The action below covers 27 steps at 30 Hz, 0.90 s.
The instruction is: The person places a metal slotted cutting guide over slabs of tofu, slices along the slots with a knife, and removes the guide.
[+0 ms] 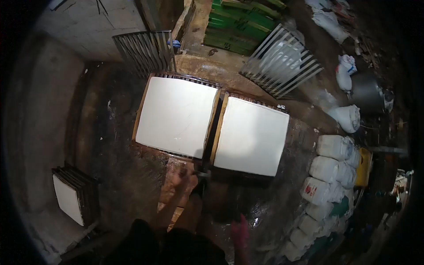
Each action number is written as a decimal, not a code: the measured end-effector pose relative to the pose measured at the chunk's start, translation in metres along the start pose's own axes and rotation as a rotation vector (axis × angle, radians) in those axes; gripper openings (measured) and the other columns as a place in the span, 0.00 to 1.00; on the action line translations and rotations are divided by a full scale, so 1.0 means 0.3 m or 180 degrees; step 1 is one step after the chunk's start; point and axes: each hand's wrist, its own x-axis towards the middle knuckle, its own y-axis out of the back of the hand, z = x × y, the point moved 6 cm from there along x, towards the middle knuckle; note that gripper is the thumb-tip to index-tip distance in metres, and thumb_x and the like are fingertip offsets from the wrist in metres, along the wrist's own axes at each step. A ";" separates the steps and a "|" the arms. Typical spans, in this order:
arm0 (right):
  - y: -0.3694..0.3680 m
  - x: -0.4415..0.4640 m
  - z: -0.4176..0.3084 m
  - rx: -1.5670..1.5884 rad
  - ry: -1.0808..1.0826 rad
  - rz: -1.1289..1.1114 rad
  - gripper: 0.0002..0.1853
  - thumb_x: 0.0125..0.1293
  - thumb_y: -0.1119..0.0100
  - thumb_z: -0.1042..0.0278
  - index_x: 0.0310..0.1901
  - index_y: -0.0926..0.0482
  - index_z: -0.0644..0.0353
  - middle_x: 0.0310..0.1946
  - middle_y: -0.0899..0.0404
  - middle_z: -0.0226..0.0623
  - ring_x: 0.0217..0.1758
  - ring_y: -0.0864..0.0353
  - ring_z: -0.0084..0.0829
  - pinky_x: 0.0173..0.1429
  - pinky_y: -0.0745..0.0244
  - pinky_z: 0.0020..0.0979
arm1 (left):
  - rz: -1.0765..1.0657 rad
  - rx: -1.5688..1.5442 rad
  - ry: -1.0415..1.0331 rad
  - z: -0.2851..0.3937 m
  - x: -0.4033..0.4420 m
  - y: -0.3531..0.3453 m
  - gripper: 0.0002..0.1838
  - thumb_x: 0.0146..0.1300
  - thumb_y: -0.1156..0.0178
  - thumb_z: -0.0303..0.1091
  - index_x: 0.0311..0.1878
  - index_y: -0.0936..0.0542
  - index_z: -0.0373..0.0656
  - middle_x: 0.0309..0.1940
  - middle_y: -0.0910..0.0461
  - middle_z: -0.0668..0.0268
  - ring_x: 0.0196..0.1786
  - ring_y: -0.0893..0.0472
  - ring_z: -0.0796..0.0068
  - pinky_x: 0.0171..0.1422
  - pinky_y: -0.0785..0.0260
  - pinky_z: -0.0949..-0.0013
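Note:
My right hand point(240, 225) hangs low in front of me, reddish and dim. Its fingers are too blurred to show whether they are apart or closed, and I make out nothing in it. My left hand is out of view. Ahead on the floor lie two large flat white sheets, one left point(176, 117) and one right point(251, 136). Each rests on a wood-edged stack, with a narrow dark gap between them. My right hand is nearest the right sheet, but apart from it. My bare legs point(187, 214) stand just before the gap.
Slatted metal racks lean behind the sheets, left point(145, 53) and right point(282, 62). Green crates point(243, 22) stand farther back. White jugs point(324, 168) line the right side, near a white sack point(346, 118). Another white-faced stack point(68, 201) stands left. The floor point(119, 176) looks wet.

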 end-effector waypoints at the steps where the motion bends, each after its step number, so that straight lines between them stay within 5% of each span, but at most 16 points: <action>1: 0.003 -0.006 -0.101 0.0549 0.0481 0.0185 0.35 0.59 0.28 0.63 0.67 0.31 0.61 0.62 0.25 0.49 0.68 0.27 0.47 0.70 0.31 0.42 | -0.0153 0.0260 -0.0274 0.021 -0.099 -0.034 0.20 0.60 0.29 0.47 0.40 0.17 0.36 0.22 0.20 0.64 0.26 0.21 0.75 0.33 0.28 0.63; 2: 0.081 -0.036 -0.292 0.0195 0.1099 0.0367 0.36 0.58 0.29 0.64 0.68 0.32 0.62 0.65 0.28 0.49 0.69 0.29 0.48 0.71 0.32 0.42 | -0.0151 0.1171 -0.0707 0.054 -0.237 -0.064 0.21 0.58 0.28 0.47 0.40 0.16 0.37 0.21 0.19 0.61 0.26 0.19 0.71 0.34 0.26 0.63; 4: 0.125 -0.118 -0.433 0.0172 0.1379 0.0746 0.34 0.59 0.32 0.66 0.67 0.31 0.63 0.64 0.27 0.48 0.69 0.28 0.48 0.71 0.33 0.43 | -0.0521 0.1425 -0.1943 0.187 -0.517 -0.097 0.22 0.57 0.30 0.52 0.39 0.16 0.39 0.25 0.17 0.56 0.30 0.16 0.58 0.38 0.25 0.58; 7: 0.125 -0.255 -0.411 0.0120 0.1309 0.1087 0.29 0.60 0.38 0.63 0.63 0.29 0.62 0.63 0.27 0.46 0.67 0.29 0.48 0.68 0.34 0.49 | -0.2074 0.2283 -0.2143 0.298 -0.845 -0.123 0.22 0.60 0.34 0.54 0.41 0.15 0.43 0.25 0.17 0.56 0.34 0.15 0.49 0.41 0.24 0.54; 10: 0.085 -0.472 -0.246 0.0240 0.1272 0.1757 0.24 0.60 0.38 0.64 0.58 0.26 0.59 0.54 0.21 0.40 0.58 0.24 0.47 0.58 0.30 0.46 | -0.2877 0.2096 -0.2077 0.268 -1.088 -0.057 0.26 0.65 0.40 0.60 0.43 0.15 0.42 0.30 0.13 0.58 0.37 0.13 0.56 0.43 0.23 0.57; 11: 0.090 -0.539 -0.192 0.1024 0.0943 0.1565 0.20 0.60 0.37 0.63 0.54 0.24 0.55 0.45 0.19 0.36 0.49 0.21 0.44 0.50 0.29 0.43 | -0.3170 0.2286 -0.1907 0.228 -1.144 -0.019 0.28 0.66 0.43 0.62 0.45 0.16 0.43 0.31 0.14 0.59 0.36 0.13 0.56 0.43 0.23 0.57; 14: 0.112 -0.777 -0.125 0.0678 0.0875 0.1597 0.15 0.61 0.34 0.62 0.48 0.22 0.54 0.43 0.18 0.40 0.48 0.19 0.47 0.50 0.27 0.41 | -0.4009 0.2837 -0.1449 0.124 -1.261 0.077 0.33 0.71 0.53 0.67 0.52 0.19 0.44 0.33 0.15 0.62 0.33 0.14 0.58 0.41 0.23 0.59; 15: 0.082 -0.835 -0.055 0.1123 0.0410 0.1458 0.17 0.60 0.31 0.57 0.44 0.21 0.59 0.36 0.17 0.44 0.42 0.17 0.50 0.44 0.25 0.43 | -0.4335 0.2481 -0.0481 0.124 -1.281 0.145 0.34 0.72 0.56 0.66 0.51 0.20 0.42 0.38 0.16 0.57 0.33 0.16 0.58 0.40 0.23 0.62; 16: 0.056 -0.886 -0.005 0.0940 0.0148 0.1327 0.19 0.59 0.31 0.54 0.42 0.20 0.60 0.34 0.17 0.45 0.41 0.17 0.51 0.43 0.24 0.44 | -0.4341 0.2466 -0.0377 0.107 -1.263 0.194 0.33 0.71 0.55 0.67 0.53 0.20 0.44 0.37 0.15 0.62 0.33 0.17 0.70 0.38 0.22 0.67; 19: -0.100 -1.095 0.246 0.0500 -0.0661 0.0887 0.25 0.58 0.32 0.44 0.38 0.17 0.63 0.32 0.16 0.50 0.39 0.15 0.52 0.42 0.23 0.46 | -0.3533 0.1517 -0.0241 -0.057 -1.026 0.444 0.23 0.74 0.45 0.52 0.58 0.21 0.42 0.46 0.16 0.61 0.43 0.16 0.72 0.44 0.19 0.68; 21: -0.219 -1.270 0.387 0.0248 -0.1061 0.0685 0.27 0.59 0.35 0.40 0.37 0.15 0.62 0.34 0.16 0.53 0.41 0.15 0.52 0.44 0.22 0.46 | -0.2111 0.0710 0.0010 -0.241 -0.820 0.759 0.18 0.74 0.46 0.46 0.51 0.18 0.40 0.44 0.16 0.60 0.42 0.18 0.72 0.41 0.22 0.65; 22: -0.264 -1.357 0.432 0.0106 -0.1197 0.0648 0.27 0.60 0.36 0.39 0.38 0.15 0.61 0.35 0.15 0.53 0.42 0.15 0.53 0.45 0.22 0.46 | -0.1402 0.2438 -0.0653 -0.395 -0.620 0.955 0.17 0.72 0.45 0.44 0.47 0.19 0.39 0.36 0.17 0.60 0.34 0.20 0.73 0.38 0.25 0.65; 24: -0.400 -1.521 0.518 0.0669 -0.1565 0.0344 0.27 0.58 0.36 0.40 0.41 0.15 0.60 0.37 0.16 0.54 0.44 0.16 0.55 0.48 0.22 0.48 | -0.0314 0.1994 0.0422 -0.486 -0.621 1.397 0.21 0.68 0.43 0.49 0.45 0.19 0.38 0.25 0.18 0.62 0.25 0.21 0.68 0.35 0.27 0.60; 25: -0.486 -1.591 0.558 0.0528 -0.1606 0.0437 0.27 0.57 0.36 0.40 0.42 0.15 0.60 0.37 0.16 0.54 0.45 0.16 0.54 0.50 0.22 0.47 | -0.0213 0.1338 0.0650 -0.867 -0.407 1.670 0.22 0.67 0.42 0.50 0.41 0.19 0.36 0.24 0.20 0.61 0.25 0.21 0.67 0.31 0.29 0.59; 26: -0.566 -1.628 0.565 0.0391 -0.1621 0.0528 0.27 0.56 0.36 0.40 0.43 0.16 0.59 0.37 0.15 0.54 0.46 0.16 0.54 0.51 0.22 0.47 | 0.0106 0.2800 -0.0322 -0.973 -0.367 1.893 0.19 0.68 0.43 0.48 0.37 0.20 0.38 0.27 0.19 0.58 0.25 0.21 0.64 0.28 0.30 0.59; 27: -0.608 -1.656 0.521 0.0434 -0.1689 0.0486 0.28 0.55 0.35 0.40 0.45 0.17 0.58 0.38 0.15 0.53 0.46 0.16 0.54 0.50 0.22 0.47 | 0.0079 0.2573 0.0170 -0.953 -0.470 2.040 0.18 0.70 0.44 0.46 0.35 0.22 0.38 0.25 0.22 0.59 0.24 0.23 0.65 0.27 0.32 0.60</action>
